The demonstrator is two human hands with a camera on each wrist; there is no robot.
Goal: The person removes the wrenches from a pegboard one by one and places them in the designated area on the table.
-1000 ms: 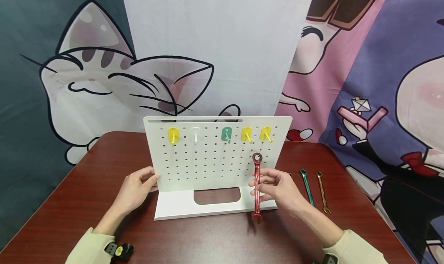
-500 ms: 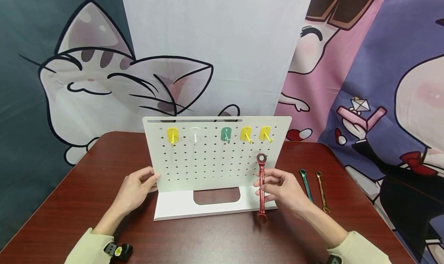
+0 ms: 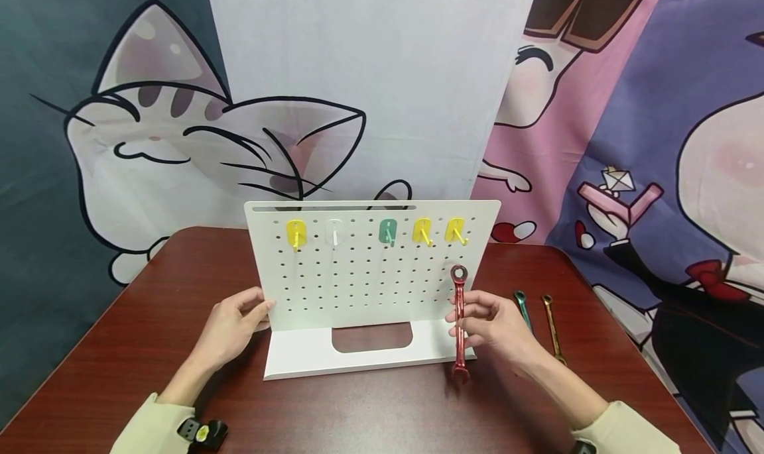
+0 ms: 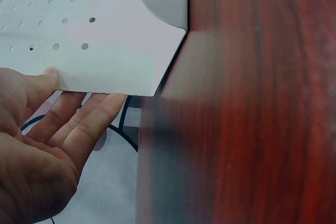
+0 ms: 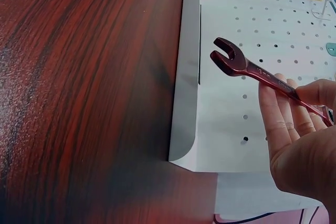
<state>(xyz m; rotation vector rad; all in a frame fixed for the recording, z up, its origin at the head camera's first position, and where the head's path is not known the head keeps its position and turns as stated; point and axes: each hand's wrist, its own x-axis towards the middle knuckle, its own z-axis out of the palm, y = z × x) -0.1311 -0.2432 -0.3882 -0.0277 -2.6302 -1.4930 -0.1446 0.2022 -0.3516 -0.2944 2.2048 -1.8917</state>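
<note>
A white pegboard [image 3: 346, 282] stands on its flat base on the table. My left hand [image 3: 229, 325] holds its left edge; in the left wrist view the thumb lies on the front face and the fingers [image 4: 97, 121] reach behind the edge. In front of the board's right side, my right hand [image 3: 498, 328] pinches a red combination wrench [image 3: 459, 321] between thumb and fingers. The wrench is upright, ring end up, below the rightmost yellow hook [image 3: 456, 230]. Its open end [image 5: 228, 59] points down, apart from the base in the right wrist view.
Along the board's top sit more hooks: yellow [image 3: 296, 234], clear [image 3: 335, 233], green [image 3: 388, 231] and yellow [image 3: 422, 231]. On the table at right lie a teal wrench [image 3: 522, 308] and a gold wrench [image 3: 554, 328]. A printed cloth [image 3: 370, 76] hangs behind the wooden table [image 3: 334, 414].
My right hand has moved a little to the right with the red wrench, covering more of the teal wrench. The left hand stays at the board's edge.
</note>
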